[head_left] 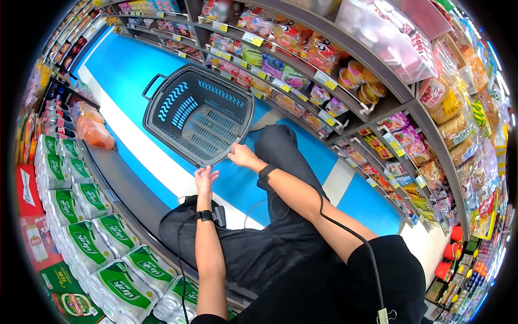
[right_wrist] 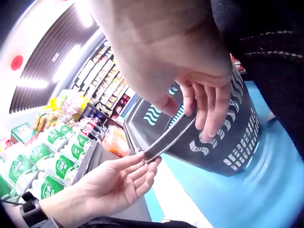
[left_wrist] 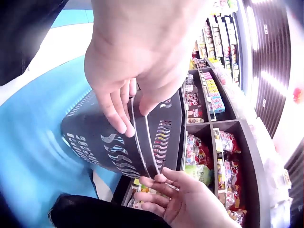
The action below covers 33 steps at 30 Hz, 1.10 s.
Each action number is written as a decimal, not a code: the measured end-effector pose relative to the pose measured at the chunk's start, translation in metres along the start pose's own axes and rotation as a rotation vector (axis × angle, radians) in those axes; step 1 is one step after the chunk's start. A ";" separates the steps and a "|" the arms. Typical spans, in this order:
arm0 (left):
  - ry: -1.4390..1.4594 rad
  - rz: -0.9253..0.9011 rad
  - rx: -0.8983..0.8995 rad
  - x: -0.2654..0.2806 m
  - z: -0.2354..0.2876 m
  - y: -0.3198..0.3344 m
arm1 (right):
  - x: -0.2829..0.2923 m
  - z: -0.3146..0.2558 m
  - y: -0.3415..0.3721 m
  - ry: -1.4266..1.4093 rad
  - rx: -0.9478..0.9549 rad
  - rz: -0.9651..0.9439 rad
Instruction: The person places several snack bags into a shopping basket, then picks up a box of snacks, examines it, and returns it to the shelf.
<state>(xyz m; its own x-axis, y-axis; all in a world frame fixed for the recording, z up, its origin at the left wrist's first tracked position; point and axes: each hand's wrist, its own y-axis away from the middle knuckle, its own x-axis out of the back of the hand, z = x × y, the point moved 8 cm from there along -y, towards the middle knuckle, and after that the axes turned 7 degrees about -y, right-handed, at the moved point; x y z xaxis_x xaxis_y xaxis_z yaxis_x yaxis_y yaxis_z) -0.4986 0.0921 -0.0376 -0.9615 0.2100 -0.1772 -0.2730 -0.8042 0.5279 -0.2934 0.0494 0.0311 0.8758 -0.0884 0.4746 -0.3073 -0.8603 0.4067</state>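
Hands, listed left to right. Left hand (head_left: pixel 204 182): pinching the near rim of the dark grey basket (head_left: pixel 175 141) between thumb and fingers, palm facing upward; wearing a black wristband (head_left: pixel 205 215). Right hand (head_left: pixel 244 156): gripping the same rim just to the right, fingers curling at the edge; wearing a second black band (head_left: pixel 267 171).

Basket: sitting in front of the knees, between two runs of goods; showing wavy and slotted cut-outs in the walls and a slatted bottom; carrying a looped handle (head_left: pixel 149 85) at the left end. Whether resting flat or tipping slightly: hard to be sure from these angles.

Surroundings, left to right. Red carton (head_left: pixel 28 189): standing at the outer edge. Green carton (head_left: pixel 70 294): standing nearer the body. White packs (head_left: pixel 86 245) with green labels: standing in rows. Orange bottles (head_left: pixel 93 125): clustering beyond those packs. Blue floor (head_left: pixel 124 54): running between both sides, bearing a white stripe (head_left: pixel 156 173). Dark trousers (head_left: pixel 243 245): lying beneath the forearms. Grey shelving (head_left: pixel 396 89): rising at right, holding bagged snacks (head_left: pixel 321 52) behind price tags. Clear bin (head_left: pixel 386 40): sitting on top, holding small packets. Red tubs (head_left: pixel 443 270): standing at far right.
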 end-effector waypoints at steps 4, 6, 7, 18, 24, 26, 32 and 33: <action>0.029 0.151 -0.010 0.015 0.006 -0.006 | 0.003 0.005 -0.002 0.081 0.066 -0.037; 0.102 0.324 -0.018 0.030 0.014 -0.006 | 0.007 0.013 0.001 0.045 0.007 -0.106; 0.125 0.350 -0.048 0.039 0.019 -0.011 | 0.009 0.014 0.001 0.048 0.002 -0.116; -0.360 0.617 -0.006 0.090 -0.017 -0.014 | 0.006 0.016 0.010 0.056 -0.037 -0.140; -0.276 0.513 0.037 0.066 0.001 0.004 | 0.014 0.032 -0.003 -0.001 -0.007 0.052; -0.338 0.477 0.017 0.063 0.002 0.001 | 0.017 0.030 -0.005 0.001 0.010 0.109; -0.355 0.298 -0.092 0.051 -0.013 -0.018 | 0.005 0.026 -0.009 -0.074 0.146 0.088; -0.377 0.316 -0.131 0.049 -0.007 -0.012 | -0.001 0.034 -0.012 -0.072 0.092 0.069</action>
<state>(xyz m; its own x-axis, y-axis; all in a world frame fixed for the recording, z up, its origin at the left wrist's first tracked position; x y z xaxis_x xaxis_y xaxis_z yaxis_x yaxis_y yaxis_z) -0.5425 0.1084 -0.0588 -0.9477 0.1115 0.2990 0.0163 -0.9188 0.3944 -0.2778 0.0427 -0.0005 0.8791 -0.1817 0.4406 -0.3352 -0.8929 0.3005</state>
